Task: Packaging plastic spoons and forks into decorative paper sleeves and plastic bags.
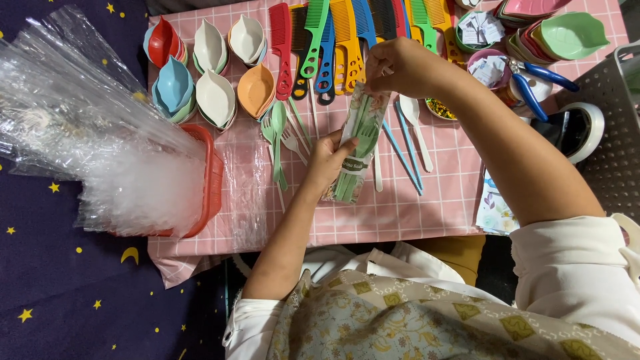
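Clear cutlery packet (355, 143) pinched at top by right hand (400, 67). Lower part gripped by left hand (329, 160). Pink checked cloth (400, 213) beneath.

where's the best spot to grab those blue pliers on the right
Probably the two blue handles of the pliers, pinched together from above at mid-length. They splay apart toward the grey basket and lie flat, while the head end sits among small bowls, leaving little room there.

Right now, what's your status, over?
Left hand grips pouch of green cutlery. Right hand pinches its top. Loose forks beside it.
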